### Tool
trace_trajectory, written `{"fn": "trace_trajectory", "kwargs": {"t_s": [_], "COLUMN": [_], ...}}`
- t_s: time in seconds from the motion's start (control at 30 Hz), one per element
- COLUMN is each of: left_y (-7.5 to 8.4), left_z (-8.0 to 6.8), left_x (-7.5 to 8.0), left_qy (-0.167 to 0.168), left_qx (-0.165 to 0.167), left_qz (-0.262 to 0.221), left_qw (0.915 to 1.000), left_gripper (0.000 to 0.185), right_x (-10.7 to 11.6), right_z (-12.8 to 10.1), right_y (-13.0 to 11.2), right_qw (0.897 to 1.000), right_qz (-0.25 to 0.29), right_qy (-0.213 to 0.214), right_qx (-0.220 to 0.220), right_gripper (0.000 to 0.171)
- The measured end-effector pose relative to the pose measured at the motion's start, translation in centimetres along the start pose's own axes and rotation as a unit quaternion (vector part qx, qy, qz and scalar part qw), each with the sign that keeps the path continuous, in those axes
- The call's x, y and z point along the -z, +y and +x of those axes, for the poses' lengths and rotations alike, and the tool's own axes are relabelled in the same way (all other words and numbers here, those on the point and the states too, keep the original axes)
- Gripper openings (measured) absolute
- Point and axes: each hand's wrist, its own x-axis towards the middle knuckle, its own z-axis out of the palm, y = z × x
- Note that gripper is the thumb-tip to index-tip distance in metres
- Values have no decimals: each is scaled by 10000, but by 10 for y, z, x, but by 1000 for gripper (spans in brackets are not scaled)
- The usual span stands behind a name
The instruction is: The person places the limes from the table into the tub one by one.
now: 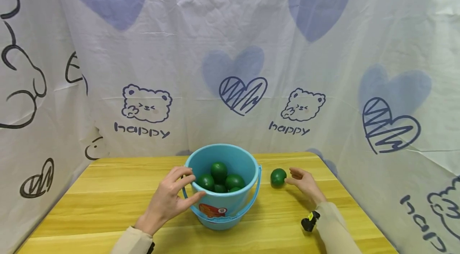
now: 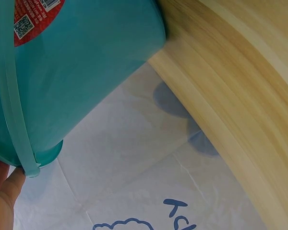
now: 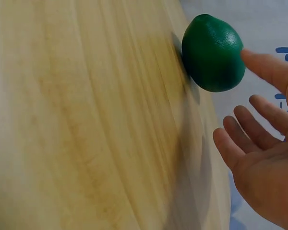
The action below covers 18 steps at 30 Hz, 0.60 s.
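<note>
A light blue bucket (image 1: 230, 206) with a handle stands on the table, several green limes (image 1: 219, 171) inside it. My left hand (image 1: 169, 198) holds its rim at the left, fingers over the edge and thumb at the front. In the left wrist view, the fingers (image 2: 2, 184) meet the rim beside the handle's (image 2: 12, 96) hinge, their tips partly hidden. Right of the bucket, a single lime (image 1: 278, 178) sits on the table. My right hand (image 1: 305, 184) is just right of it, with spread fingers; in the right wrist view, one fingertip overlaps the lime's (image 3: 213, 52) side.
The yellow wood-grain table (image 1: 118, 198) ends at a white cloth (image 1: 194, 46) printed with hearts and bears, which also rises along both sides. A red label (image 1: 213, 210) marks the bucket's front. A small black device (image 1: 310, 222) sits at my right wrist.
</note>
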Motion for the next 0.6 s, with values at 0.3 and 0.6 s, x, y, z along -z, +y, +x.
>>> {"fn": "trace_trajectory", "kwargs": {"t_s": [0.3,0.6], "left_y": [0,-1], "left_z": [0,0], "left_x": [0,-2], "left_qy": [33,77], "left_qx": [-17,-53], "left_qz": [55,29], "left_qw": [10000,10000], "left_gripper": [36,37], "right_x": [-10,-21], "right_z": [14,20], "right_y": [0,0], "right_qw": [9995,9989], "right_qz": [-53,-143], "right_qy": [-279,-386], "right_qx": [126,243], "right_gripper": [76,73]}}
